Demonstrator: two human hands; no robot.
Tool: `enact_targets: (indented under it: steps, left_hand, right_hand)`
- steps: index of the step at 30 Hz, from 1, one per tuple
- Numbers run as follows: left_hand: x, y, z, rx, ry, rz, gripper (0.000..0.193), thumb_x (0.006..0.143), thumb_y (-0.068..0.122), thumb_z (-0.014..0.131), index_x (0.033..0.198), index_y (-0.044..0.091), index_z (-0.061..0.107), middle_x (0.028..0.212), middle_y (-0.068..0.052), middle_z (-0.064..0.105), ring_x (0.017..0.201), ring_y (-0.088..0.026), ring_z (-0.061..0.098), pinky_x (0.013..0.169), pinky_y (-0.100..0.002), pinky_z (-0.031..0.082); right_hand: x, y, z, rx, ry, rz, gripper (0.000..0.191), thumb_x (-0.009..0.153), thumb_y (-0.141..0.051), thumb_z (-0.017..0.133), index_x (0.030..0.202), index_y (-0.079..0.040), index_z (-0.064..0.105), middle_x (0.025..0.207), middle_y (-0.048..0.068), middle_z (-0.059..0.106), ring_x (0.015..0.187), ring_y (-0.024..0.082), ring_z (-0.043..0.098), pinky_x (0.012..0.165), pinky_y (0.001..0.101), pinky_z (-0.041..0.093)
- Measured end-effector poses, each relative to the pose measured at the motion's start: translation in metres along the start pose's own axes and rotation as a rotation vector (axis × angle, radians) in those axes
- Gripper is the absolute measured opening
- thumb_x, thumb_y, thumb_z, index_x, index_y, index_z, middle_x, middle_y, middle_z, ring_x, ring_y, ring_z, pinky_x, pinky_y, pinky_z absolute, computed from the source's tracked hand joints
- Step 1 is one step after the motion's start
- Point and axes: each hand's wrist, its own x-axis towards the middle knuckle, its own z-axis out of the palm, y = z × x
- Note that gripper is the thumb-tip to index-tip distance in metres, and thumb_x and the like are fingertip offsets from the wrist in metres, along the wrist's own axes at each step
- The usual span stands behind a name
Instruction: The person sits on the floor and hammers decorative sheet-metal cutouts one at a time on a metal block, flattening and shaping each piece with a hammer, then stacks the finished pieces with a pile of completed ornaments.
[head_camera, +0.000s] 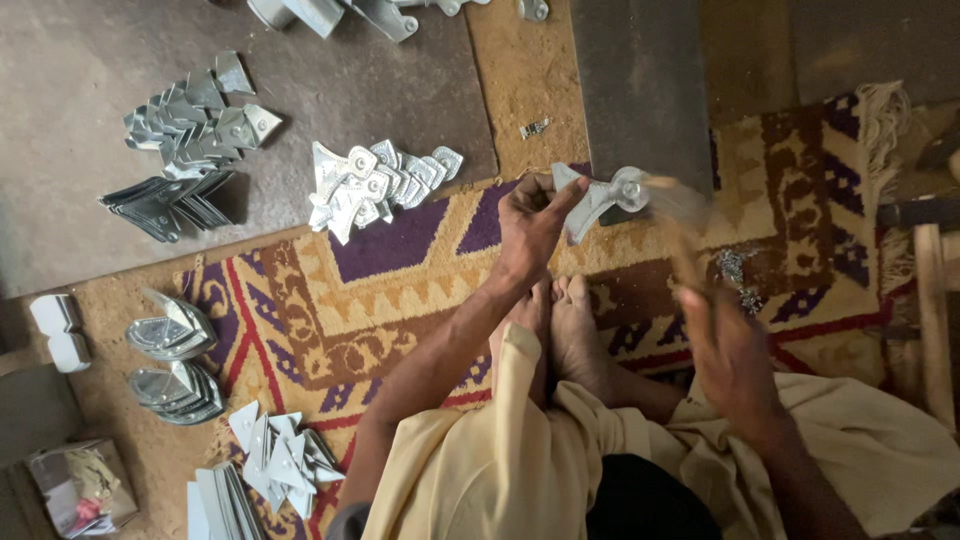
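Observation:
My left hand pinches a shiny metal bracket piece and holds it over a dark block at the top of the patterned carpet. My right hand grips a wooden-handled hammer, blurred with motion, its head near the bracket. Both of my bare feet rest on the carpet just below the left hand. A row of finished bracket pieces lies to the left of the left hand.
Stacks of flat metal corner plates and folded ones lie on the grey floor at upper left. Nested metal pieces and white triangular blanks sit at lower left. Small rivets lie scattered at right, beside wooden furniture.

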Motion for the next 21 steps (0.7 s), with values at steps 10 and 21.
enact_targets:
  steps: [10,21]
  left_hand:
    - [0.005,-0.003,0.004,-0.006,0.042,-0.026,0.020,0.093,0.015,0.082,0.091,-0.002,0.072,0.080,-0.001,0.068,0.067,-0.005,0.055,0.057,-0.023,0.043]
    - [0.006,0.003,0.004,0.025,0.093,-0.039,0.022,0.087,0.019,0.083,0.089,0.001,0.071,0.075,0.002,0.068,0.064,-0.004,0.056,0.056,-0.023,0.044]
  right_hand:
    - [-0.006,-0.025,0.002,0.003,0.288,-0.208,0.037,0.109,-0.037,0.062,0.106,-0.001,0.056,0.076,0.001,0.049,0.065,0.012,0.046,0.056,0.0327,0.039]
    - [-0.011,-0.005,-0.014,0.219,0.254,-0.480,0.035,0.119,-0.036,0.047,0.099,-0.007,0.051,0.075,0.003,0.049,0.063,0.011,0.045,0.059,0.0289,0.041]
